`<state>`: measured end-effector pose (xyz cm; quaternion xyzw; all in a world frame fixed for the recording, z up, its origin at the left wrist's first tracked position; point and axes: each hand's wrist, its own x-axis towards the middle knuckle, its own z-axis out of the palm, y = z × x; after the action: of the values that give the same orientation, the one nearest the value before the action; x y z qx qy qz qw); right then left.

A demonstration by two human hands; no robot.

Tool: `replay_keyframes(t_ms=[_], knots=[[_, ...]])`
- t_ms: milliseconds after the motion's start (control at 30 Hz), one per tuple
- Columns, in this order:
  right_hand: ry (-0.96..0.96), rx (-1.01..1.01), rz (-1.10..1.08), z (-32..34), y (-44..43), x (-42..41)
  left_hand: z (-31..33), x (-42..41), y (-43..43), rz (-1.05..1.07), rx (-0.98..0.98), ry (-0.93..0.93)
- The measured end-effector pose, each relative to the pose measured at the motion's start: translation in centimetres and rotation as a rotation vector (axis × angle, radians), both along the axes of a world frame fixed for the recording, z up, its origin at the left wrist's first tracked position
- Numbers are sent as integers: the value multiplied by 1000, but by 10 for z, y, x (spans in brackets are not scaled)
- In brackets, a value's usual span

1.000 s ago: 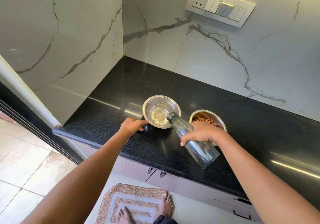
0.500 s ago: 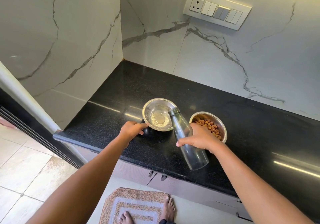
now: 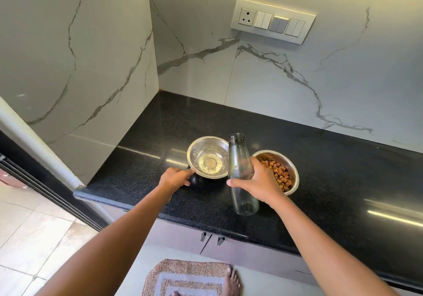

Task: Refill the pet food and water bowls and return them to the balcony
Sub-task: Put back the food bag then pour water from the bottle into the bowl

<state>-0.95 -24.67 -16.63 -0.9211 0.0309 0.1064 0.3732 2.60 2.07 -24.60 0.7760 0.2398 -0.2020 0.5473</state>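
Two steel bowls stand side by side on the black granite counter. The left water bowl holds clear water; my left hand grips its near rim. The right food bowl is filled with brown kibble. My right hand is shut around a clear, uncapped bottle, held almost upright between the two bowls, its open mouth above the water bowl's right edge. The bottle looks nearly empty.
Marble-patterned walls close the counter at the back and left. A switch panel sits on the back wall. Cabinet doors with handles are below the counter. A brown and grey mat and a bare foot are on the floor.
The bottle has swung from tipped into the water bowl to nearly upright. My left hand has stayed on the bowl's rim.
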Motion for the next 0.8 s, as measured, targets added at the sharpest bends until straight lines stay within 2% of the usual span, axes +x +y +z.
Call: replay_keyframes(t_ms=[67,133,233,533,667,800], knots=[[-38,36,-17,7,0,0,7,-6,0,57,33,-53],[-75,75,-30,16,-2,-2,17,-13,-1,96,150,-168],[-125,118,-48,30,-4,-3,43,-15,-10,60,241,-359],[-410,251,-257,105,-24,14,169,7,-77,-554,-14,-770],[-546,305,-268,162,-41,16,226,10,-107,-676,-60,-929],[-728,335,-276,233,-62,16,288,13,-137,-649,-37,-1135]])
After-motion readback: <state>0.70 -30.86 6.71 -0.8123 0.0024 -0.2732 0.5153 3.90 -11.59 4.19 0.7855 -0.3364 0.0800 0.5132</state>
